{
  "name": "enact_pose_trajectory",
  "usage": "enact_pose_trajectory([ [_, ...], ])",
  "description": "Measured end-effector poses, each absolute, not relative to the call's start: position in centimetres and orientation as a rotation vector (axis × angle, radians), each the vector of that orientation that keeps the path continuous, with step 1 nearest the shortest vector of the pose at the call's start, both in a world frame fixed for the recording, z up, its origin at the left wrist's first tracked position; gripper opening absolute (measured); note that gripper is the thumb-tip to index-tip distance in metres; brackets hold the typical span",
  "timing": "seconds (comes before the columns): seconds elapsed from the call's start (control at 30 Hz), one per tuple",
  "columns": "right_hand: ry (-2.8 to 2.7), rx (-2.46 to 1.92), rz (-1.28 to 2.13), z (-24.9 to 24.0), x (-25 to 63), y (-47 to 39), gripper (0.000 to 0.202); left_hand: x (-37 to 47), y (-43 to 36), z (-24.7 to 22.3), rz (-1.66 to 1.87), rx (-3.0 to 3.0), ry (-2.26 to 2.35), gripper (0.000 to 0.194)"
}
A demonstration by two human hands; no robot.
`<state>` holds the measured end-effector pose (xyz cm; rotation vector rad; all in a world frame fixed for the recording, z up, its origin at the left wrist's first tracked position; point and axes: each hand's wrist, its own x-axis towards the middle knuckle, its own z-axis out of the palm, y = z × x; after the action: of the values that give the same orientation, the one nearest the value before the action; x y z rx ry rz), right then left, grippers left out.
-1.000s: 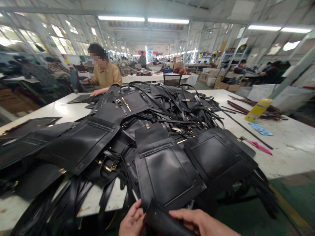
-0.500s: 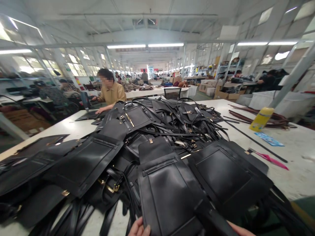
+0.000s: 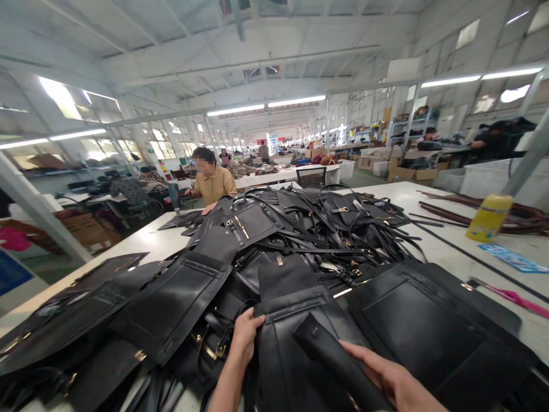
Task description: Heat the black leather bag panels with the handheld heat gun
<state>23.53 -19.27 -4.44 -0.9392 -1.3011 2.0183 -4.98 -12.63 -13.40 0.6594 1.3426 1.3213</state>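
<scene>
A black leather bag (image 3: 295, 355) with a stitched front panel lies in front of me. My left hand (image 3: 245, 337) is closed on its upper left edge, thumb on top. Across the bag's lower right part rises a folded black leather piece (image 3: 330, 349). My right hand (image 3: 390, 375) holds that piece from the right side, index finger along its edge; the other fingers are partly hidden. Close by on the right is another black leather bag (image 3: 416, 320). A similar bag (image 3: 175, 303) lies to the left, beside a gold buckle (image 3: 221, 349).
A heap of black bags and straps (image 3: 309, 229) covers the middle of the white table (image 3: 450, 246). At right are a yellow bottle (image 3: 489, 217), a blue card (image 3: 512, 257), a pink-handled tool (image 3: 518, 297) and brown straps (image 3: 450, 209). A co-worker (image 3: 214, 180) is at the far left edge.
My left hand has moved up along the bag's left edge to its upper corner. My right hand has come further into view with the folded leather piece raised. The view has tilted up and shifted left.
</scene>
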Motion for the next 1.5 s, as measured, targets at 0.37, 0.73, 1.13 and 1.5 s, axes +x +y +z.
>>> enact_pose_trajectory([
  [0.37, -1.277, -0.823, 2.113, -7.8, 18.0, -15.8, 0.078, -2.8, -16.4, -12.8, 1.354, 0.657, 1.068, 0.03],
  [0.73, -1.264, -0.805, 2.077, -7.4, 18.4, -17.7, 0.073, -1.1, -18.1, -13.3, 1.388, 0.516, 0.983, 0.033],
  [1.13, -1.307, -0.83, 1.912, -5.4, 21.0, -19.2, 0.085, -0.7, -16.7, -16.2, 1.75, 0.636, 1.553, 0.043],
  [1.5, -1.272, -0.776, 1.987, -6.3, 20.5, -19.3, 0.077, -1.2, -17.7, -15.3, 1.568, 1.357, 1.834, 0.013],
])
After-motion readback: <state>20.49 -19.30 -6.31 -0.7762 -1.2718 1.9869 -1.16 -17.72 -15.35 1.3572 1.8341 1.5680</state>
